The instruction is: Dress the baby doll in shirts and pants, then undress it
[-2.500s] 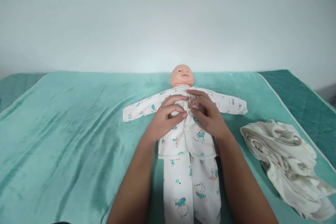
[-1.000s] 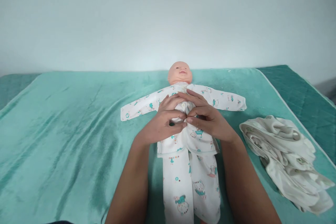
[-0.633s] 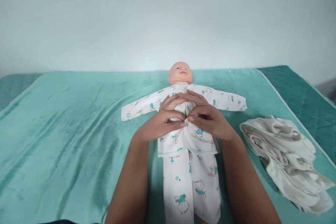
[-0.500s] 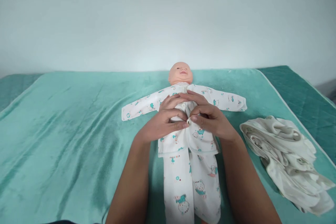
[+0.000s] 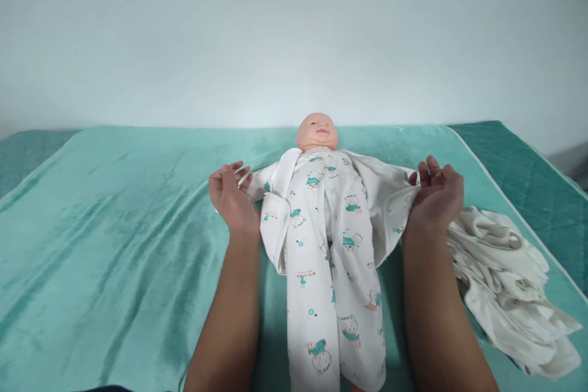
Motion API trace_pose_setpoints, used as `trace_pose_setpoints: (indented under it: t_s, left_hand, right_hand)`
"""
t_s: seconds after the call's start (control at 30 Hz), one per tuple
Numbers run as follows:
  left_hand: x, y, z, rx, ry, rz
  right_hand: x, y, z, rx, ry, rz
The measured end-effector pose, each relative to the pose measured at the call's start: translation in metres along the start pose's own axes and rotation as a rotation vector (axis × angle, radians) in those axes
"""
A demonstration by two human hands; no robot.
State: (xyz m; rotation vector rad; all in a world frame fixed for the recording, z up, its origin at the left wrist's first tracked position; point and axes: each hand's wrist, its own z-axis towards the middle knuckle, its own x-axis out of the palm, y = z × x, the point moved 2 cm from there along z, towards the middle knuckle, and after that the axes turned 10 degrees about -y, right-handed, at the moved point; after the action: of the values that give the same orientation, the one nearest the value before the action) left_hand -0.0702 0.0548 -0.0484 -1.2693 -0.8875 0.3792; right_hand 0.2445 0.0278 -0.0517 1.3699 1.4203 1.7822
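A baby doll [image 5: 318,133] lies on its back, head toward the wall. It wears white printed trousers [image 5: 312,312] pulled high up the chest and a matching baby jacket [image 5: 275,226] spread apart at the front. My left hand [image 5: 233,193] is beside the doll's sleeve at the left, fingers loosely curled and apart, holding nothing visible. Over the sleeve at the right is my right hand [image 5: 434,193], its fingers bent upward and apart. The jacket's right-hand front panel reaches up against this hand; whether any cloth is still pinched cannot be seen.
A crumpled heap of white cloth [image 5: 509,288] lies to the right, partly behind my right forearm. The teal plush sheet [image 5: 138,245] has creases at the left. Darker quilted bedding [image 5: 523,177] shows at the right edge, and a pale wall [image 5: 294,37] stands behind.
My hands have parted from the middle of the doll's chest out to both sides. The jacket front, closed over the body before, is now spread apart and uncovers the upper trousers.
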Motion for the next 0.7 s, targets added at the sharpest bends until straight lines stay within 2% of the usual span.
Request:
trace_pose_setpoints:
  t_s: [0.03, 0.07, 0.13, 0.23, 0.3, 0.37, 0.47, 0.6, 0.7]
  left_hand:
    - [0.000, 0.000, 0.000, 0.053, -0.001, 0.035]
    - [0.001, 0.000, -0.002, 0.115, 0.047, 0.081]
    - [0.007, -0.001, -0.009, 0.255, 0.236, 0.223]
    - [0.017, 0.001, -0.021, 0.476, 0.549, 0.473]
    - [0.020, 0.004, -0.020, 0.554, 0.638, 0.577]
    - [0.022, 0.009, -0.014, 0.549, 0.645, 0.638]
    - [0.024, 0.013, -0.004, 0.532, 0.656, 0.699]
    - [0.024, 0.013, 0.001, 0.584, 0.689, 0.742]
    - [0.020, 0.015, 0.008, 0.569, 0.621, 0.793]
  right_hand:
    - [0.001, 0.000, -0.002, -0.026, -0.010, -0.053]
    - [0.005, 0.000, -0.007, -0.066, 0.029, -0.123]
    - [0.013, -0.001, -0.022, -0.188, 0.202, -0.295]
    - [0.024, -0.009, -0.042, -0.392, 0.531, -0.523]
    - [0.028, -0.016, -0.044, -0.478, 0.650, -0.593]
    - [0.031, -0.022, -0.039, -0.539, 0.664, -0.639]
    - [0.040, -0.025, -0.029, -0.613, 0.604, -0.754]
    - [0.055, -0.024, -0.015, -0.635, 0.572, -1.000]
    - [0.063, -0.025, 0.006, -0.646, 0.518, -1.143]
